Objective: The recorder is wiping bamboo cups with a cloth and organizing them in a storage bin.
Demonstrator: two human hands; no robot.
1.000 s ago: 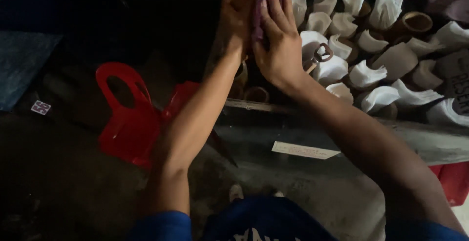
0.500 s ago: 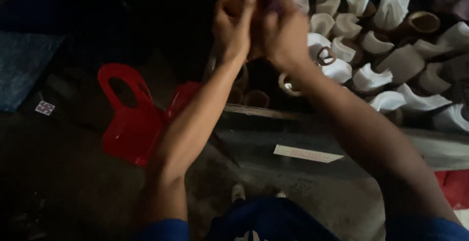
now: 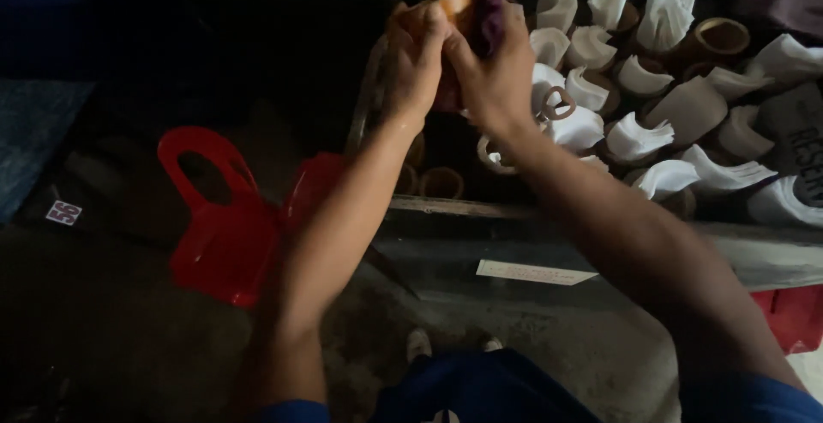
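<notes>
Head view: left hand and right hand, fingers clenched together on one tan tube with a dark purple cloth, raised above the table; a loosened pinch could drop it among roughly twenty white-wrapped tan tubes; one red plastic bag below.

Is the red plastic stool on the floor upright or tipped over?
Tipped over: the red stool lies on its side, its cut-out handle facing the camera.
</notes>
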